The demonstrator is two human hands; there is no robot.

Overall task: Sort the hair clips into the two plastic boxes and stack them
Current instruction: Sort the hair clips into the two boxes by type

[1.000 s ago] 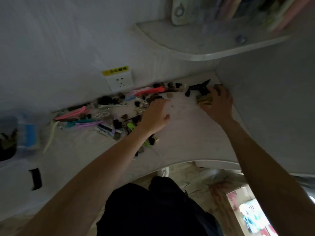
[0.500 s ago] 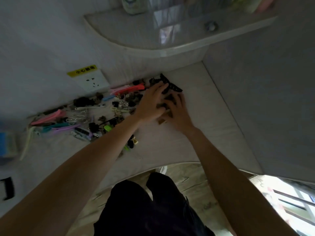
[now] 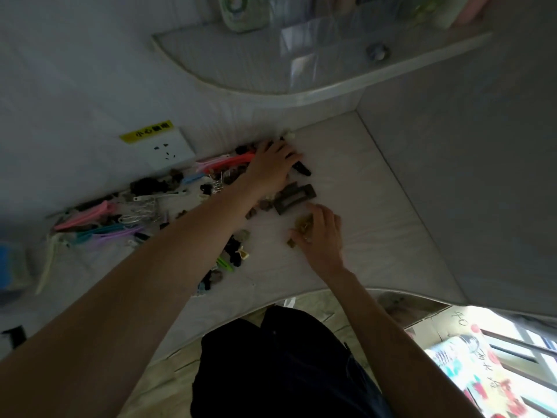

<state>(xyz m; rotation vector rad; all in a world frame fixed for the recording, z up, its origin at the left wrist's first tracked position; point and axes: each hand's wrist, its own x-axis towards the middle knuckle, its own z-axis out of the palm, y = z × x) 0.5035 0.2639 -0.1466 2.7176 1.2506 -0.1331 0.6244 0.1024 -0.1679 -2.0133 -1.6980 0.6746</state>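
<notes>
Many hair clips lie in a pile along the back wall of the white table (image 3: 376, 212): long pink clips (image 3: 87, 215), teal and purple clips (image 3: 114, 233), red clips (image 3: 226, 162) and small dark ones. My left hand (image 3: 271, 167) lies palm-down on the pile's far right end, and a black claw clip (image 3: 302, 169) sticks out from under its fingers. A dark rectangular clip (image 3: 297, 197) lies between my hands. My right hand (image 3: 324, 236) is curled over small olive clips (image 3: 304, 227), pinching one. A blurred plastic box (image 3: 10, 263) with a blue part stands at the far left.
A curved shelf (image 3: 301, 92) with bottles overhangs the back of the table. A wall socket (image 3: 171, 149) sits just behind the pile. A grey side panel (image 3: 467, 176) closes off the right. A black item (image 3: 15, 336) lies at the left edge. The table's front edge curves inward.
My right hand drew back from the far corner toward me and now holds small olive clips. My left hand moved right, onto the black claw clip. The camera view shifted left.
</notes>
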